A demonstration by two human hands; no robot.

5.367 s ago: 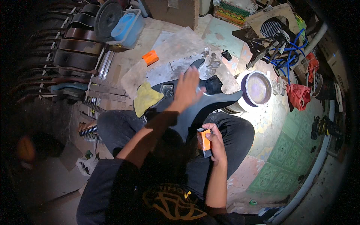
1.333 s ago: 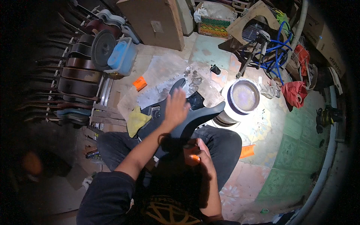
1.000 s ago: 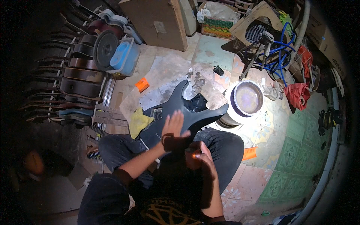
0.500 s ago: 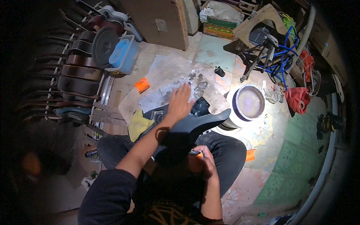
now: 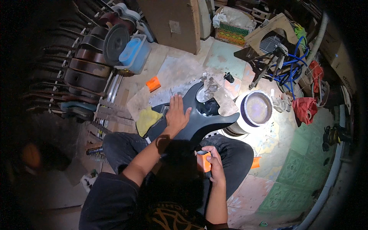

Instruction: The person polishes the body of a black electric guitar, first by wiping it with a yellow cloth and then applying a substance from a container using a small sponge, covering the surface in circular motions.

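A dark grey electric guitar body point(image 5: 199, 124) with two curved horns lies across my lap. My left hand point(image 5: 177, 117) rests flat on its upper face, fingers stretched out and close together. Near the body's close edge, my right hand point(image 5: 215, 163) grips an orange block point(image 5: 204, 161) between thumb and fingers. Shadow hides the near part of the guitar body. To the left of it, a yellow cloth point(image 5: 148, 121) lies bunched against its edge.
Stained sheets point(image 5: 180, 71) cover the floor ahead, with an orange piece point(image 5: 153, 84) on them. A round tub point(image 5: 257, 109) stands at right, a second orange piece point(image 5: 256, 162) by my knee. Guitars point(image 5: 86, 69) line the left; blue hose point(image 5: 297, 73) tangles at far right.
The guitar body has tilted so that its far horn shows. My left hand has drawn back and to the left, onto its face. In my right hand, more of the orange block is visible.
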